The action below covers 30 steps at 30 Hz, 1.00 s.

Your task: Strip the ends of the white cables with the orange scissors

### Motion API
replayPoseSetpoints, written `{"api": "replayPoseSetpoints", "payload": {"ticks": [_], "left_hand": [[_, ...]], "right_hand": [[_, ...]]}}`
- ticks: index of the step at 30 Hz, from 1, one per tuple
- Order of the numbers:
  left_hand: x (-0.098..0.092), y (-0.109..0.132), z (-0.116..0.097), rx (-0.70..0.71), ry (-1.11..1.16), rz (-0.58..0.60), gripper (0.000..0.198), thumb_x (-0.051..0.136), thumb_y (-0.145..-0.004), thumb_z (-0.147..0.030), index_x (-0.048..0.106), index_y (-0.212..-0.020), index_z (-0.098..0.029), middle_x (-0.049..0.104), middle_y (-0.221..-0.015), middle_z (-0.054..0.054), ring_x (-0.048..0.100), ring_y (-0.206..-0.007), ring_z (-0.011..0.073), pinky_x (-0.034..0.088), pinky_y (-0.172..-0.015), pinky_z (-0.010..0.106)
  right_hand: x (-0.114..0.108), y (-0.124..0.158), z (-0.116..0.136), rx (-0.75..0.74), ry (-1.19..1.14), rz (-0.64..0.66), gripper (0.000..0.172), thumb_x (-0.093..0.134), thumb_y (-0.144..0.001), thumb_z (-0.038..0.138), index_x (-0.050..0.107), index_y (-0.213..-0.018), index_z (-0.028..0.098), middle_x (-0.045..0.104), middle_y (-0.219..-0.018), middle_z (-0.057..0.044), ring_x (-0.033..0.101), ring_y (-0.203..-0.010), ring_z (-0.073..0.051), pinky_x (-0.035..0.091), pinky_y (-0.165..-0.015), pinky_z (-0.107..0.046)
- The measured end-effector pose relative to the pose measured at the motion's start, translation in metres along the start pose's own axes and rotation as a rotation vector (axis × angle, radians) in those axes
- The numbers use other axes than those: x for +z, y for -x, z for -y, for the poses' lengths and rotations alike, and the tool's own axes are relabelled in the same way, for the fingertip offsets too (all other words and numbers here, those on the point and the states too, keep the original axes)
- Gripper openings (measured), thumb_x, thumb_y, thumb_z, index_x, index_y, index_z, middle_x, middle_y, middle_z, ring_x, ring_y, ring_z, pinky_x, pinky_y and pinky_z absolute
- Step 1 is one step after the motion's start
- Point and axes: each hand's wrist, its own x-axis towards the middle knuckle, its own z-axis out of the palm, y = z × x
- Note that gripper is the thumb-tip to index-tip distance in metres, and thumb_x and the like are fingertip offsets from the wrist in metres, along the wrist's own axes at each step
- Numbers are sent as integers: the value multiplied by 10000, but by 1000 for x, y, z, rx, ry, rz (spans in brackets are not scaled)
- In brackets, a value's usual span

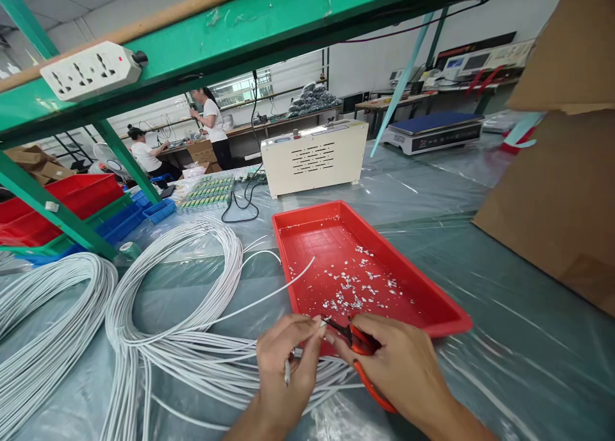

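Observation:
My left hand (287, 363) pinches the end of a thin white cable (287, 372) at the near edge of the red tray (435, 300). My right hand (401, 364) grips red-handled scissors (358, 346), whose dark blades point left and meet the cable tip by my left thumb. The tray floor is scattered with small white insulation scraps (353, 287). A single white cable (269, 297) runs over the tray's left rim. Large coils of white cable (182, 325) lie on the plastic-covered bench to the left of my hands.
A cream metal box (314, 156) stands behind the tray. A cardboard box (557, 172) fills the right side. A second cable bundle (38, 313), red and blue bins (72, 204), a green rack with a power strip (91, 69), a scale (435, 132). Two people (211, 124) work at far benches.

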Motion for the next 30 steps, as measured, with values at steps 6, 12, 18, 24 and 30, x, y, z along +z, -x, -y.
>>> {"api": "replayPoseSetpoints", "payload": {"ticks": [6, 12, 18, 24, 30], "left_hand": [[3, -7, -4, -187, 162, -4, 63, 611, -710, -90, 635, -673, -135, 626, -652, 32, 571, -603, 117, 441, -526, 194], [2, 3, 4, 34, -43, 5, 217, 572, -712, -5, 639, -842, -165, 642, -779, 34, 584, -694, 120, 446, -608, 204], [1, -1, 1, -27, 4, 70, 169, 563, -736, -37, 637, -816, -167, 639, -742, 21, 568, -665, 110, 424, -595, 196], [3, -7, -4, -232, 122, 97, 86, 564, -763, -129, 635, -719, -146, 613, -656, 25, 541, -613, 118, 397, -535, 204], [4, -1, -1, -101, 29, 75, 106, 574, -738, -77, 646, -771, -148, 644, -745, 40, 577, -680, 129, 438, -621, 212]], "right_hand": [[-2, -2, -1, -12, 34, -9, 356, 557, -692, 390, 352, -485, 185, 421, -436, 55, 365, -412, -93, 193, -456, -208], [-3, -4, 5, 164, -69, 216, 405, 534, -686, 443, 296, -482, 186, 347, -434, 59, 310, -432, -94, 176, -438, -202], [-6, -7, 6, 198, -69, 228, 359, 531, -678, 433, 341, -497, 189, 399, -448, 52, 340, -438, -100, 192, -445, -199], [-8, -9, 7, 201, -44, 222, 345, 537, -662, 425, 356, -487, 190, 423, -442, 48, 357, -434, -105, 188, -444, -201], [-11, -8, 9, 227, -89, 272, 351, 537, -661, 410, 328, -485, 190, 378, -442, 57, 347, -434, -100, 200, -445, -200]]}}
